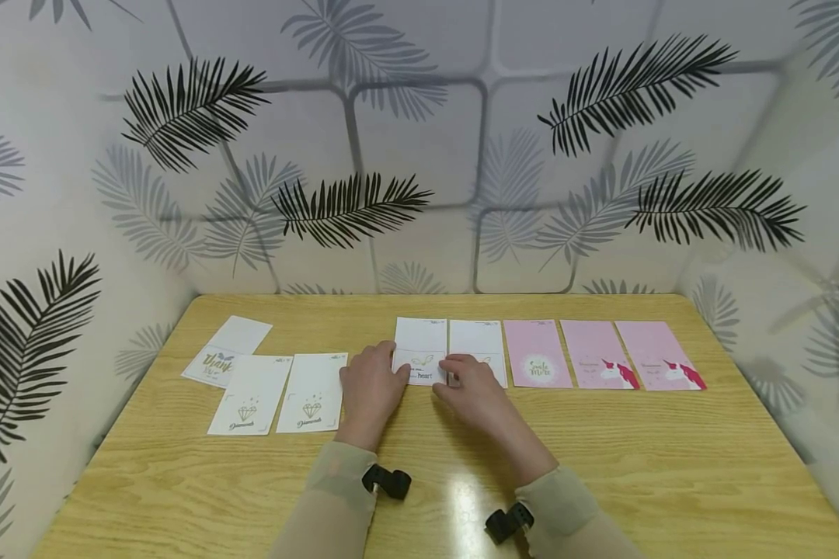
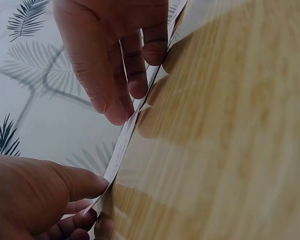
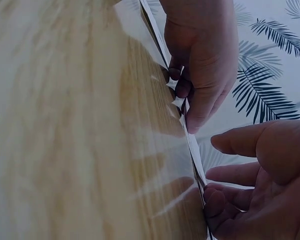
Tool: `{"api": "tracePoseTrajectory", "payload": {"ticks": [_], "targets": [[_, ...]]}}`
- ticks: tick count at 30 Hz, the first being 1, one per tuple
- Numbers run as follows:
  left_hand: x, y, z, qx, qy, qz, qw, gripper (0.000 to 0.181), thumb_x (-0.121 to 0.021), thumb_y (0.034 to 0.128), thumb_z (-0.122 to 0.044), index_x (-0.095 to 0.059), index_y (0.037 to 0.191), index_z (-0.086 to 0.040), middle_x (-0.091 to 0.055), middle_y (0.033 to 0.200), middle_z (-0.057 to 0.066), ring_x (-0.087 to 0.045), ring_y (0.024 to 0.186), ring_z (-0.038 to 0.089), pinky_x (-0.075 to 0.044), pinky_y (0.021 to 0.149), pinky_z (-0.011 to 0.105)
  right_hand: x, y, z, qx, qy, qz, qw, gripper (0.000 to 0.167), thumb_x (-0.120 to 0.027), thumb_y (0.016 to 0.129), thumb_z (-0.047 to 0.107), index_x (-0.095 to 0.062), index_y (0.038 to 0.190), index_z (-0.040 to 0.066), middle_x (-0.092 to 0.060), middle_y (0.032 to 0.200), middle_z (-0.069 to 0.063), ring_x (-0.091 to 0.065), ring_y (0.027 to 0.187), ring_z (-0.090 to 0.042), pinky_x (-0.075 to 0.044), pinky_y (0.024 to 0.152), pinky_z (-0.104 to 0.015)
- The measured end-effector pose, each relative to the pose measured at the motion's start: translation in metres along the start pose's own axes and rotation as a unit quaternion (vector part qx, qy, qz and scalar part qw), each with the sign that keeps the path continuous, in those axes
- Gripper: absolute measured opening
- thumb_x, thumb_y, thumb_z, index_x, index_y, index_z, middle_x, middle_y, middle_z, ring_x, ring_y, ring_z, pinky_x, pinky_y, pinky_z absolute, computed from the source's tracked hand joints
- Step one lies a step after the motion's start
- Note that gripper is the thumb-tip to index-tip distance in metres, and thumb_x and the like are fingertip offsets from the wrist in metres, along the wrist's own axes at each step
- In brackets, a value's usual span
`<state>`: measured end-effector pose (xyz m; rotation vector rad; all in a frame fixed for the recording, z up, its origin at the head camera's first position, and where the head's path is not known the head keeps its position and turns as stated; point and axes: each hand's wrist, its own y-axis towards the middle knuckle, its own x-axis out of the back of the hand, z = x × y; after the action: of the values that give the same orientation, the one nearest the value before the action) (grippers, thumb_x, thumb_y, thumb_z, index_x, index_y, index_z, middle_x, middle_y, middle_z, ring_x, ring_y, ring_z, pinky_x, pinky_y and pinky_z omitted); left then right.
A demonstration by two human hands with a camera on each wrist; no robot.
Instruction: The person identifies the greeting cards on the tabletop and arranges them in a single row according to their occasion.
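Observation:
A white card printed with gold wings and the word "heart" (image 1: 419,332) lies in front of me on the wooden table. My left hand (image 1: 374,392) pinches its left edge, thumb on top and fingers curled at the side. Around its lower right corner, my right hand (image 1: 478,394) rests with loosely bent fingers, the fingertips touching the card and holding nothing between them. A matching white card (image 1: 477,335) lies just to the right, partly covered by that hand. From the left wrist view, the pinched card (image 2: 121,145) appears nearly edge-on.
To the right lie a pink "Smile More" card (image 1: 531,341) and two pink unicorn cards (image 1: 587,341). At left are two white diamond cards (image 1: 259,380), one overlapping a tilted "Thank" card (image 1: 241,335). A patterned wall (image 1: 419,264) stands behind the table (image 1: 601,466).

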<state>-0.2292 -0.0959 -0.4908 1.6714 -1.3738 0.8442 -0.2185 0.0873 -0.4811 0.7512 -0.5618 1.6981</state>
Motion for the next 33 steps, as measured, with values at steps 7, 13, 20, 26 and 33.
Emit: {"api": "tracePoseTrajectory", "payload": {"ticks": [7, 13, 20, 26, 33], "targets": [[-0.0022, 0.0005, -0.0002, -0.001, 0.017, 0.002, 0.9999, 0.044, -0.081, 0.1021, -0.030, -0.074, 0.138, -0.006, -0.074, 0.123, 0.017, -0.069, 0.112, 0.042, -0.050, 0.095, 0.064, 0.0024, -0.0009, 0.0010, 0.008, -0.024, 0.015, 0.9996, 0.042, -0.075, 0.104, 0.018, -0.073, 0.139, -0.005, -0.059, 0.155, -0.023, -0.054, 0.141, -0.051, -0.045, 0.117, -0.059], [-0.0018, -0.0009, 0.0003, -0.002, 0.019, 0.004, 0.9998, 0.044, -0.080, 0.1026, -0.031, -0.074, 0.139, -0.007, -0.072, 0.127, 0.019, -0.068, 0.116, 0.041, -0.050, 0.096, 0.063, 0.0033, -0.0002, 0.0002, 0.015, -0.020, 0.022, 0.9995, 0.042, -0.075, 0.105, 0.017, -0.072, 0.139, -0.007, -0.057, 0.155, -0.024, -0.053, 0.142, -0.050, -0.044, 0.118, -0.058], [-0.0021, -0.0010, 0.0006, -0.005, 0.023, 0.007, 0.9997, 0.045, -0.079, 0.1035, -0.031, -0.074, 0.143, -0.010, -0.071, 0.131, 0.019, -0.067, 0.119, 0.041, -0.050, 0.097, 0.063, 0.0057, -0.0009, 0.0003, 0.029, -0.025, 0.023, 0.9990, 0.042, -0.074, 0.104, 0.016, -0.071, 0.139, -0.008, -0.060, 0.152, -0.022, -0.055, 0.139, -0.049, -0.045, 0.117, -0.057], [-0.0010, -0.0009, 0.0006, -0.007, 0.026, 0.011, 0.9996, 0.046, -0.078, 0.1036, -0.030, -0.073, 0.144, -0.010, -0.070, 0.131, 0.019, -0.067, 0.119, 0.041, -0.050, 0.096, 0.062, 0.0072, -0.0009, -0.0007, 0.029, -0.012, 0.030, 0.9990, 0.041, -0.074, 0.105, 0.016, -0.072, 0.139, -0.007, -0.060, 0.152, -0.022, -0.055, 0.139, -0.047, -0.044, 0.116, -0.057], [0.0004, -0.0026, -0.0006, -0.006, 0.024, 0.011, 0.9996, 0.046, -0.079, 0.1035, -0.030, -0.073, 0.144, -0.010, -0.070, 0.132, 0.019, -0.066, 0.120, 0.041, -0.049, 0.097, 0.062, 0.0075, 0.0003, -0.0026, 0.031, -0.003, 0.029, 0.9991, 0.040, -0.075, 0.105, 0.015, -0.072, 0.139, -0.007, -0.061, 0.151, -0.021, -0.056, 0.138, -0.045, -0.045, 0.116, -0.056]]}}
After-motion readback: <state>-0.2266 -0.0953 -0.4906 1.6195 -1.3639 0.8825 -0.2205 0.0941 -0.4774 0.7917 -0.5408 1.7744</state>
